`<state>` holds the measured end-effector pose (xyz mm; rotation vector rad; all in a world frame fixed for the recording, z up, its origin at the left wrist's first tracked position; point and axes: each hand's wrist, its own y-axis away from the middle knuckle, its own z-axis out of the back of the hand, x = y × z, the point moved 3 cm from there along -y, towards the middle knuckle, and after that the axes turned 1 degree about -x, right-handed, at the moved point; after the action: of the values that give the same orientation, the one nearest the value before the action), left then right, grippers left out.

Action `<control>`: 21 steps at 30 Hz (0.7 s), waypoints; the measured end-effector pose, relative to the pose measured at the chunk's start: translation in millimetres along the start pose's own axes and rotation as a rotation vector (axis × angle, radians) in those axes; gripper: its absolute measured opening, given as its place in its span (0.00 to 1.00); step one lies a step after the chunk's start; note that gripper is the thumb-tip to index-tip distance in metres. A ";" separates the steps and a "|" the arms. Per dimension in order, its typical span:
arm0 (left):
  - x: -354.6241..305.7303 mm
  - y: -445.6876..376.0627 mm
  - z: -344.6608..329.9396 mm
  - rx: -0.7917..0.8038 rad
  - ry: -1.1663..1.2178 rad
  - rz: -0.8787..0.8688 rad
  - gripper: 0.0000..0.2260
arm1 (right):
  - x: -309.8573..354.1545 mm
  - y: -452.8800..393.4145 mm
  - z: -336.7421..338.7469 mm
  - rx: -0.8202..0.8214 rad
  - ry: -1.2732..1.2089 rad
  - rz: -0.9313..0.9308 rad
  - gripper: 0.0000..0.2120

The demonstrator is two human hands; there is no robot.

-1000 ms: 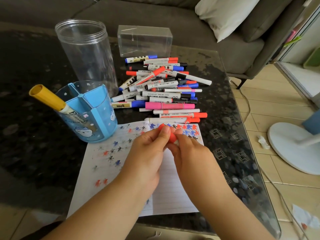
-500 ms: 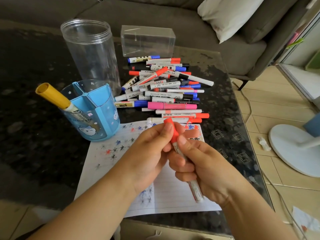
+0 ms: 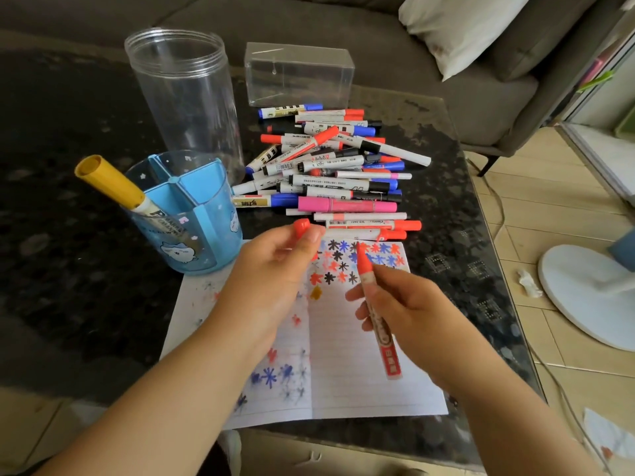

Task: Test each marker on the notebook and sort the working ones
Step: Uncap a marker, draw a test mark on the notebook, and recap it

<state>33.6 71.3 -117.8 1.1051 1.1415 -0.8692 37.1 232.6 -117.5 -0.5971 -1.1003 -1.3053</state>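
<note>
Marker point(image 3: 376, 314) uncapped, gripped in right hand point(image 3: 412, 314), tip apparently just above notebook point(image 3: 360, 389). Left hand point(image 3: 275, 269) pinches red cap point(image 3: 301, 227). Next: test stroke w/ light pressure.

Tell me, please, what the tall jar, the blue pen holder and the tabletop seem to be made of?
Tall jar: clear plastic, probably; see-through wall, threaded rim.
Blue pen holder: translucent glossy blue plastic; the yellow-capped marker shows through its wall.
Tabletop: dark speckled surface like polished stone, possibly under glass; it reflects light, so which one stays open.
</note>
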 end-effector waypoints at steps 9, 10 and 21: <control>-0.2 -7.9 6.3 0.040 -0.469 -0.184 0.04 | -5.7 -11.9 -0.1 0.102 -0.869 -0.097 0.11; -0.2 -9.3 7.5 0.038 -0.470 -0.179 0.03 | -6.6 -13.5 -1.2 0.115 -0.883 -0.080 0.10; 4.4 -18.4 15.6 0.074 -0.483 -0.124 0.04 | -9.0 -17.1 -16.5 -0.182 -0.197 0.168 0.15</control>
<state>21.1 51.5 -125.4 0.8252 0.7839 -1.2066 26.7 218.6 -135.9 -0.9507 -1.0712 -1.2271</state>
